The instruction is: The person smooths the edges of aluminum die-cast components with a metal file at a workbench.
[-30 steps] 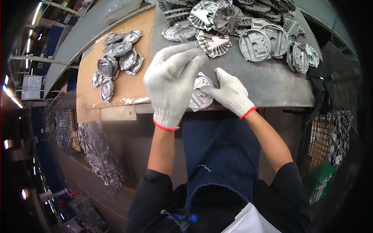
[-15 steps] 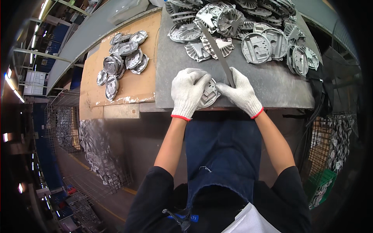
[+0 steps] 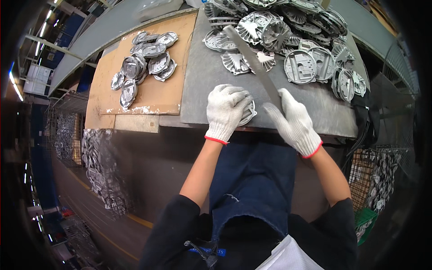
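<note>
My left hand (image 3: 226,110), in a white knitted glove with a red cuff, is closed over a round cast-metal cover (image 3: 247,115) at the table's near edge. Most of the cover is hidden under the glove; its right rim shows. My right hand (image 3: 294,120), gloved the same way, grips the near end of a long flat file (image 3: 256,65). The file slants away to the upper left, its far end over the heap of covers. Between the file and the held cover there is a visible gap.
A large heap of silver cast covers (image 3: 274,33) fills the far side of the grey tabletop (image 3: 202,96). A smaller group of covers (image 3: 155,65) lies on brown cardboard (image 3: 168,96) at left. Wire cages with metal parts (image 3: 96,166) stand below left, and a green crate (image 3: 366,220) below right.
My right hand has moved right and slightly nearer with the file, away from the cover. My left hand has shifted and now covers more of the cover. The whole view has turned slightly.
</note>
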Demonstrator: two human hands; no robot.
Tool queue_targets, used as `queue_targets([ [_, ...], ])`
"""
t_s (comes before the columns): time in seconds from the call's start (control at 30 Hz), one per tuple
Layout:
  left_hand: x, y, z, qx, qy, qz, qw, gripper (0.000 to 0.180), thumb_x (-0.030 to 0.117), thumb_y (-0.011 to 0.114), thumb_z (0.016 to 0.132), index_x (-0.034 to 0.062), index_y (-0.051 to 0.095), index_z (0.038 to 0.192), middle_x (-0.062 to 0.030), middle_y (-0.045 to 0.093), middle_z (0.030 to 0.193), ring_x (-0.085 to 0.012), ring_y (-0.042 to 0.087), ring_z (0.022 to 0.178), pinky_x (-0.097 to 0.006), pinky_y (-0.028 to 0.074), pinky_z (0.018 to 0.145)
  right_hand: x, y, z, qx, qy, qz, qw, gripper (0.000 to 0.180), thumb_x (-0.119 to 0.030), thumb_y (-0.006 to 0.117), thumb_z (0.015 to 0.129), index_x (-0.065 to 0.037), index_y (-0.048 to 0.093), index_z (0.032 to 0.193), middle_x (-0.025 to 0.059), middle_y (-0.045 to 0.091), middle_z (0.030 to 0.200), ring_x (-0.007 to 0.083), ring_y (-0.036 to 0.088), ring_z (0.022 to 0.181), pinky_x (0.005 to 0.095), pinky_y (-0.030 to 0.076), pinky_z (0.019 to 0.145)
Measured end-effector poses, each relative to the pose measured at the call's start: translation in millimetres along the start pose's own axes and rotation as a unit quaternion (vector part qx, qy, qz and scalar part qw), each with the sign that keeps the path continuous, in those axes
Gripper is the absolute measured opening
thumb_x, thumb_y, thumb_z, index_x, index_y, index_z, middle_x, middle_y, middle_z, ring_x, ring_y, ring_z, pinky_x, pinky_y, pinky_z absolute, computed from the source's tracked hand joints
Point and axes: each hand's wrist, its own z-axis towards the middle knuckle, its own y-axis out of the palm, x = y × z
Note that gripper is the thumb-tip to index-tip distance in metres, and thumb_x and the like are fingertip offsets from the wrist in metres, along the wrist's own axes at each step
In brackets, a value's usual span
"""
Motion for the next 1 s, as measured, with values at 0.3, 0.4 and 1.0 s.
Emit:
queue_targets([
  [0.3, -3.8, -2.6, 1.9, -0.001, 0.019, -0.001, 1.000, 0.015, 0.025, 0.088, 0.081, 0.0123, 0.088, 0.090, -0.0034, 0.084, 0.104, -0.0303, 0.075, 0.106, -0.042, 0.059, 0.097, 16.0, 2.3, -32.2, -0.029, -0.062, -0.189, 0.980, 0.043, -0.046, 0.068, 0.111, -0.006, 0.055, 0.120, 0.0241, 0.074, 0.077, 0.0479, 0.074, 0.070, 0.0564, 0.057, 0.061],
  [0.4, -0.4, 0.5, 1.1, 0.007, 0.012, -0.001, 1.000, 0.015, 0.025, 0.087, 0.081, 0.0124, 0.087, 0.089, -0.0041, 0.084, 0.103, -0.0302, 0.075, 0.105, -0.042, 0.059, 0.097, 9.2, 1.1, -35.0, 0.052, -0.046, -0.123, 0.990, 0.041, -0.045, 0.068, 0.111, -0.007, 0.055, 0.117, 0.0221, 0.073, 0.075, 0.0442, 0.075, 0.068, 0.0531, 0.058, 0.059],
  [1.0, -2.4, -0.1, 5.0, -0.002, 0.003, 0.006, 1.000, 0.015, 0.027, 0.086, 0.083, 0.0136, 0.089, 0.090, -0.0038, 0.083, 0.103, -0.0294, 0.074, 0.108, -0.042, 0.060, 0.094, 35.0, 21.6, -22.6, 0.064, -0.136, -0.239, 0.959, 0.038, -0.043, 0.069, 0.111, -0.007, 0.055, 0.114, 0.0193, 0.071, 0.067, 0.0386, 0.073, 0.060, 0.0483, 0.056, 0.051],
])
